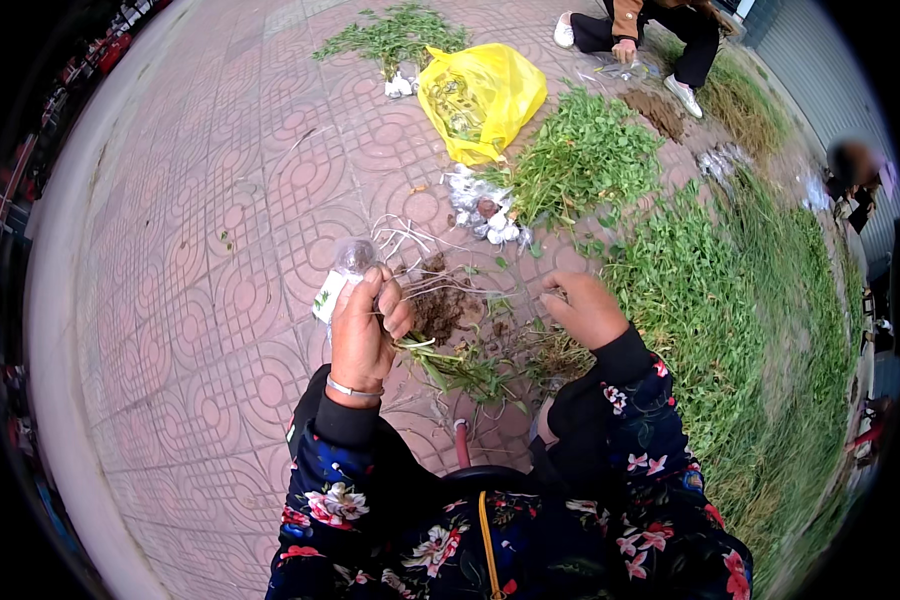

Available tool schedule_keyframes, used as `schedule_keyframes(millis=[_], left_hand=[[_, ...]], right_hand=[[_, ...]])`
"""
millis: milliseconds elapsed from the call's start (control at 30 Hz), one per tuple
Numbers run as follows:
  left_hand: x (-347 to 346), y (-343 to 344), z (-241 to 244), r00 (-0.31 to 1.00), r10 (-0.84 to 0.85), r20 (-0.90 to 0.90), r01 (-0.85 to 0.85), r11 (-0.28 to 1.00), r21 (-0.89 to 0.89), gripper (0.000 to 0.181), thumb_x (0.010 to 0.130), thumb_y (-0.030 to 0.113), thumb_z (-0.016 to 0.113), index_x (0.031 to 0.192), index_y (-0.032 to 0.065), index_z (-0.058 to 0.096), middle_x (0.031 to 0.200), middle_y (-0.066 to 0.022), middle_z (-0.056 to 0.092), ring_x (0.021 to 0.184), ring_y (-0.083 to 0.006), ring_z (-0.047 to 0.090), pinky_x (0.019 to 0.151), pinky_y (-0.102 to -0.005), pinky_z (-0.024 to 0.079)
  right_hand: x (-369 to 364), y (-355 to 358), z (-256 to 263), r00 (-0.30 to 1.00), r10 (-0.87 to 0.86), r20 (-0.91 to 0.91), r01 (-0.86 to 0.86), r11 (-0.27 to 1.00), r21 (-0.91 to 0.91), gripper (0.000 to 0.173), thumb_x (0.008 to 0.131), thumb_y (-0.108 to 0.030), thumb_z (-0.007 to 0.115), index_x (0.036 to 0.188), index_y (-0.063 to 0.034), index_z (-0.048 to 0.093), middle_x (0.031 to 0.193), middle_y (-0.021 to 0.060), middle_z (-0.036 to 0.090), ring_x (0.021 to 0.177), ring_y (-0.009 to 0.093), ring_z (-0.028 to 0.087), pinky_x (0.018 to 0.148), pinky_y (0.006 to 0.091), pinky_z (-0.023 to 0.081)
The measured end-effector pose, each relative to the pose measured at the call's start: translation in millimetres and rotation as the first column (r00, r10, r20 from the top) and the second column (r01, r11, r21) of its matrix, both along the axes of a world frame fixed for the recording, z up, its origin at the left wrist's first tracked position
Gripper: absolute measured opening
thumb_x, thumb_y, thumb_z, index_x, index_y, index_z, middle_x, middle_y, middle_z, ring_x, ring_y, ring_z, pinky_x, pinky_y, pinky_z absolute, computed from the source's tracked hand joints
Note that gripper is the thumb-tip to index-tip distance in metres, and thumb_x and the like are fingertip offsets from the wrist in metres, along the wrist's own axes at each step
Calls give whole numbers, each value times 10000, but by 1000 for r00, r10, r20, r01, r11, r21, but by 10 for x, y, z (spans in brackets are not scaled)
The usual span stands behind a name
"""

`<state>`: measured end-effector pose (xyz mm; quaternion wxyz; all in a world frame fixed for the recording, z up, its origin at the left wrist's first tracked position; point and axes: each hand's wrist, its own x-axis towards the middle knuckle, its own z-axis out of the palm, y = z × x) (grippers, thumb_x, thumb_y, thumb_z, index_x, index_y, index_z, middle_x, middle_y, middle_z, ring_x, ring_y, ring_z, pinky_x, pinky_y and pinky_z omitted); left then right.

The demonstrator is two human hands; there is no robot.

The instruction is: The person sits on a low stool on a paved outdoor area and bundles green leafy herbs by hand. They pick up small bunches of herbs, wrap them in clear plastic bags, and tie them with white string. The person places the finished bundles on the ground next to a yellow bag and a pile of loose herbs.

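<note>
My left hand [367,322] is closed on a small bunch of leafy green plants [454,367], whose leaves hang down to the right. At its far side a clear plastic-wrapped root ball [355,257] and a white piece of plastic [330,295] stick out. My right hand [585,306] is raised to the right, fingers curled; thin pale strings [450,283] stretch from the left hand towards it, but whether its fingertips pinch one cannot be told. Below, between the hands, lies a heap of brown soil [442,304]. More white strings [405,232] lie on the paving beyond.
Ahead are a yellow plastic bag [484,97], plastic-wrapped root balls [487,206] and a leafy plant pile [581,157]. Another bundle [397,34] lies at the top. Greenery [690,292] covers the right side. A co-worker's hand [624,51] reaches down at the top right.
</note>
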<state>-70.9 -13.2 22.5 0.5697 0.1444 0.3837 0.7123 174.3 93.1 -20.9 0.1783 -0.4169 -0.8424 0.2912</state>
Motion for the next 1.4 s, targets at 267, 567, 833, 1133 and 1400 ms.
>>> schedule_keyframes(millis=[267,567,833,1133,1400], left_hand=[[56,-20,-15,992,-121,-46,119,992,-53,166,890,223,451,829,68,449,586,25,345,469,-70,319,415,-203,278],[279,-23,-81,955,-287,75,292,954,-70,140,892,194,451,861,57,459,581,6,383,465,-101,360,421,-227,290],[204,14,-92,969,-244,49,248,965,-88,147,890,209,453,872,64,462,595,17,368,475,-81,336,424,-215,281],[211,24,-113,977,-214,26,215,969,-123,141,891,203,461,865,65,457,598,16,366,484,-84,338,434,-217,286],[174,57,-181,985,-128,-116,111,984,-138,166,903,218,440,860,58,450,633,-4,434,506,-95,395,449,-227,317]], right_hand=[[-214,-86,277,895,-141,-423,-89,873,-479,210,827,-119,516,996,-8,572,793,55,574,683,102,537,563,246,432],[-589,-335,220,758,-68,-648,-585,369,-723,601,846,-128,510,1343,6,201,878,46,557,611,106,542,544,228,455],[-448,-267,212,799,51,-599,-578,335,-744,386,870,-142,494,1220,2,416,713,25,521,579,84,515,528,218,429],[-492,-360,322,882,172,-439,-396,776,-491,199,867,-138,490,967,-11,606,647,-2,523,603,78,491,552,243,395],[-372,-268,200,866,-27,-498,-233,861,-452,168,886,-136,476,920,-4,576,578,-33,437,510,32,380,468,185,296]])
